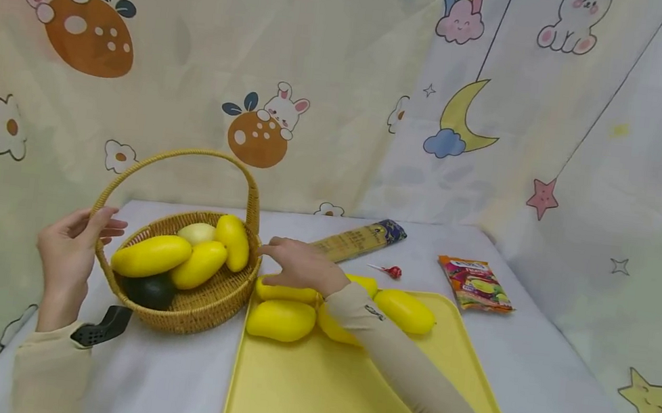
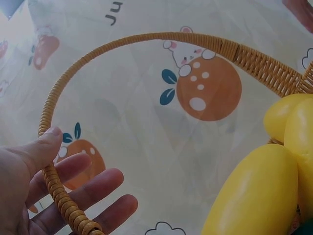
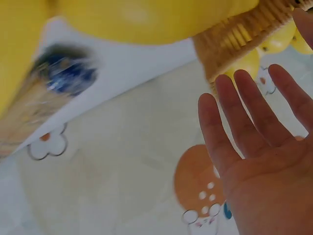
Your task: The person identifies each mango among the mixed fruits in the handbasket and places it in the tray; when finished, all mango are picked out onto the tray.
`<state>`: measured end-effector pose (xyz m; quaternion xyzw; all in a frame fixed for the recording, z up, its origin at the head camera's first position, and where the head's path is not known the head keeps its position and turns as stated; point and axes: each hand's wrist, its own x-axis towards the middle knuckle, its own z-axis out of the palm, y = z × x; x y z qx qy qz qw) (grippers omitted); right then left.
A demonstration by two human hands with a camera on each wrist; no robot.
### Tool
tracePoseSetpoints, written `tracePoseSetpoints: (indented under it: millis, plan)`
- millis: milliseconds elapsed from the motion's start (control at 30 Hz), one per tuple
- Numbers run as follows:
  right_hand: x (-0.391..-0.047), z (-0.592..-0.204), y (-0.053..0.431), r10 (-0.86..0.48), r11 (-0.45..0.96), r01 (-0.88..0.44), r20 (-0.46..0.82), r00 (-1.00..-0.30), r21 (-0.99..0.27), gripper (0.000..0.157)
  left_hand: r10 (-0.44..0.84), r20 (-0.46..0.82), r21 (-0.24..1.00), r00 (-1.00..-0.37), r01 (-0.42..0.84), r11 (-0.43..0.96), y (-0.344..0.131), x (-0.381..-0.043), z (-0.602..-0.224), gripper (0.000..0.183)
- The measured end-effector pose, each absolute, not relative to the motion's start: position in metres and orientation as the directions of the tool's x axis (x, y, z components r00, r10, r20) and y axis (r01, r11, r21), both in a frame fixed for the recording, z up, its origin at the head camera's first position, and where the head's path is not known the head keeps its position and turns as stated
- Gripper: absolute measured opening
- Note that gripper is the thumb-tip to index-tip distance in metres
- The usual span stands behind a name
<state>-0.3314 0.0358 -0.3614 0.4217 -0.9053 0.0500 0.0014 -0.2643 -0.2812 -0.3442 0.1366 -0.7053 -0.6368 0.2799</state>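
A wicker basket (image 1: 195, 320) with a tall arched handle (image 1: 208, 153) stands at the left. Inside lie several yellow mangoes (image 1: 154, 256), a pale round fruit (image 1: 197, 233) and a dark green avocado-like fruit (image 1: 150, 291). At the basket's left side is my left hand (image 1: 71, 248); the handle passes between its thumb and its extended fingers (image 2: 105, 183). My right hand (image 1: 303, 263) reaches to the basket's right rim, fingers straight (image 3: 249, 107) and holding nothing. More yellow mangoes (image 1: 281, 320) lie on a yellow tray (image 1: 309, 395), some partly hidden by my right forearm.
Behind the tray lies a long noodle-like packet (image 1: 358, 239) with a dark blue end. A red lollipop (image 1: 394, 271) is beside it. To the right is a colourful snack bag (image 1: 475, 284). A printed cloth wall (image 1: 343, 99) encloses the white table.
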Motion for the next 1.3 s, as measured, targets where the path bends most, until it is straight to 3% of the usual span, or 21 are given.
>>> tracePoseSetpoints:
  millis: [433,700,933,1300]
  plan:
    - [-0.341,-0.356,-0.038,-0.778,0.625,-0.78,0.062,-0.625,-0.017,0.064,-0.543,0.216,0.974,-0.812,0.216,0.064,-0.28,-0.27,-0.347,0.029]
    - [-0.346,-0.354,-0.074,-0.79,0.611,-0.791,0.034,-0.612,-0.021,0.07,-0.551,0.191,0.981,-0.812,0.153,0.115,-0.279,-0.27,-0.347,0.032]
    - [-0.345,-0.361,-0.112,-0.77,0.637,-0.771,-0.028,-0.637,-0.007,0.076,-0.565,0.157,0.988,-0.81,0.134,0.082,-0.284,-0.268,-0.345,0.031]
    - [-0.349,-0.363,-0.134,-0.736,0.676,-0.736,-0.063,-0.674,-0.024,0.076,-0.569,0.163,0.986,-0.806,0.159,0.058,-0.281,-0.268,-0.345,0.031]
